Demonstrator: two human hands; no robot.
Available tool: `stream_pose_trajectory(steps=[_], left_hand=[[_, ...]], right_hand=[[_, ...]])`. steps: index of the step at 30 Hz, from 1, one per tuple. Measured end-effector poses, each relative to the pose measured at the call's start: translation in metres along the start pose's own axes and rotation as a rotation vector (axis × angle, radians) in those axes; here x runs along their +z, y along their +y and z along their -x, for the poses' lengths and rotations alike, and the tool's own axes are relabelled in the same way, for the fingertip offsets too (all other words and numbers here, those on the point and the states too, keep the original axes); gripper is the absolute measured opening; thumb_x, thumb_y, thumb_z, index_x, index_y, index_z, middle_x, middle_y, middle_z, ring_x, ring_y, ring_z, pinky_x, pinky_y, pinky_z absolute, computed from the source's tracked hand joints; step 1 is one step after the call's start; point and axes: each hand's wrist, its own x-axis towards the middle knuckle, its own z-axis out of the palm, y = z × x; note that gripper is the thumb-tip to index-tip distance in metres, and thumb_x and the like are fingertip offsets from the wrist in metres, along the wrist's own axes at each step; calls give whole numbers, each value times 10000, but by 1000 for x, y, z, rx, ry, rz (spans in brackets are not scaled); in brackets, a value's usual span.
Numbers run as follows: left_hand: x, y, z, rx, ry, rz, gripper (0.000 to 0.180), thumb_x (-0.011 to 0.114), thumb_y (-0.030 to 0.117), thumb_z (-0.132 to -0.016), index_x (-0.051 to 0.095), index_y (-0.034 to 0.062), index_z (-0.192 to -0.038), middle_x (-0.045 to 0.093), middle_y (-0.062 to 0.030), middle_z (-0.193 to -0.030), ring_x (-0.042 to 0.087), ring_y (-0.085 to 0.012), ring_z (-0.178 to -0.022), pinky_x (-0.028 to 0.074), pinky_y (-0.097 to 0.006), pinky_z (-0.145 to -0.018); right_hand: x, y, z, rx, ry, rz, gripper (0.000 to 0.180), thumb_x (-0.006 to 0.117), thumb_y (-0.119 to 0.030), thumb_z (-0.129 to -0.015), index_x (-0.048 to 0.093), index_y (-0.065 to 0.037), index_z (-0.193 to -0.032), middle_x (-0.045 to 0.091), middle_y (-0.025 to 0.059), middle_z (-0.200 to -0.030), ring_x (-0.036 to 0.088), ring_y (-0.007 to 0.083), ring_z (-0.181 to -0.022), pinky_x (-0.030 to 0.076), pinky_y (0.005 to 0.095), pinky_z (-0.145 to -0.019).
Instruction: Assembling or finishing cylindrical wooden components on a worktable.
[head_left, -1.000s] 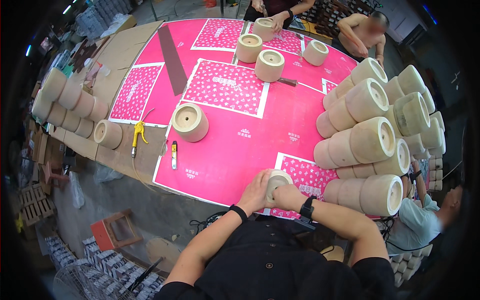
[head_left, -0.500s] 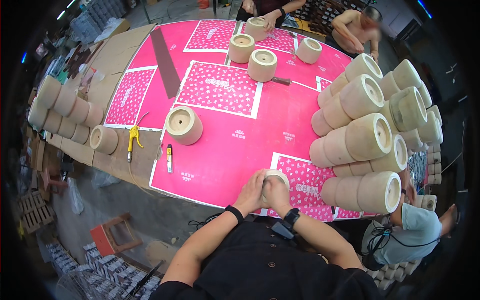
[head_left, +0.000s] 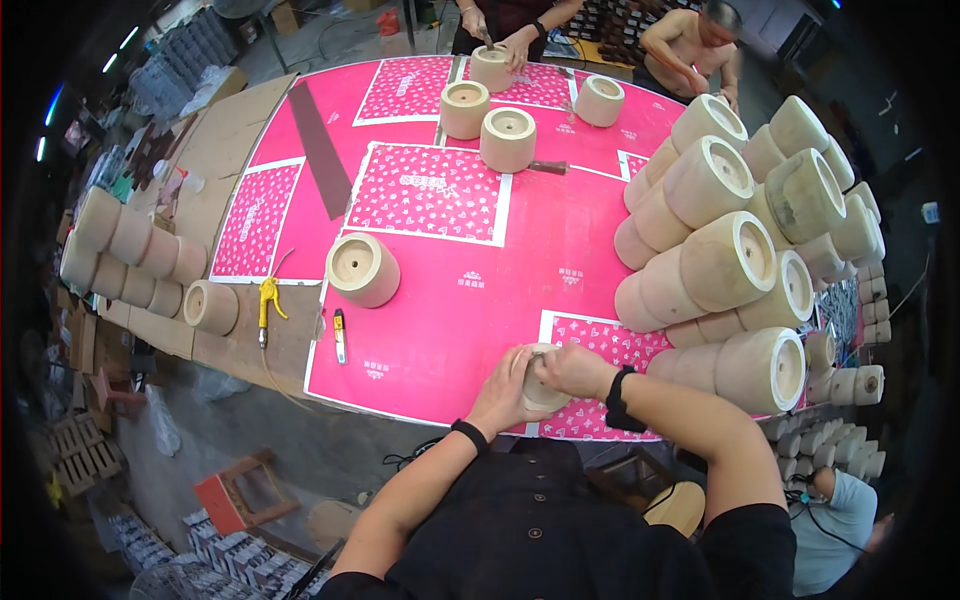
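Observation:
A round pale wooden pot [head_left: 543, 394] stands at the table's near edge, close to my body. My left hand [head_left: 506, 390] is wrapped round its left side. My right hand [head_left: 575, 371] is closed in a fist over its top right rim; whatever those fingers hold, if anything, is hidden. The pot's hollow is mostly covered by my hands. A similar wooden pot [head_left: 362, 270] with a small hole in its recessed top stands farther left. Near it lie a yellow utility knife [head_left: 340, 336] and a yellow air blow gun [head_left: 270, 298] with a hose.
Stacked wooden pots [head_left: 700, 282] rise along the right side, others [head_left: 130, 252] at the left. More pots [head_left: 508, 138] and a dark-handled tool [head_left: 547, 167] are on the far pink table [head_left: 450, 320]. A person [head_left: 515, 30] works opposite; another [head_left: 695, 50] sits far right. A red stool [head_left: 240, 495] is lower left.
My right elbow has swung out to the right, and the right fist has turned over the pot's rim. My left hand stays on the pot. The view has shifted slightly.

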Motion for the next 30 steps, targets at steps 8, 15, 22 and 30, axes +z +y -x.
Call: stream_pose_trajectory(steps=[8,15,22,30], left_hand=[[3,-1,3,-98,36,-20,1226,894,419,-556,199,-2,-1474,363,-268,-1419,396,-419,-1323,417,-462,-1048],[6,-4,2,-70,47,12,1222,884,450,-570,198,-17,-1467,357,-273,-1421,394,-422,-1321,406,-461,-1055],[4,-3,2,-93,-33,15,1255,893,440,-561,169,-41,-1467,335,-277,-1436,367,-426,-1338,373,-458,-1088],[24,-28,4,-51,13,-20,1256,887,432,-576,143,-31,-1476,330,-302,-1435,373,-436,-1331,380,-475,-1073]], right_hand=[[8,-51,20,201,-281,-290,133,554,-163,-853,612,-43,-842,618,62,-683,640,212,-572,466,336,-482],[34,-59,-16,999,114,-2008,152,454,-102,-931,582,-64,-858,552,29,-654,508,141,-466,349,270,-397],[11,-74,-14,1588,578,-2107,163,402,-130,-978,540,-50,-1010,512,14,-667,445,87,-450,306,234,-383],[23,-89,-48,1145,339,-968,249,476,-169,-954,549,52,-1042,640,288,-885,625,470,-827,485,525,-754]])
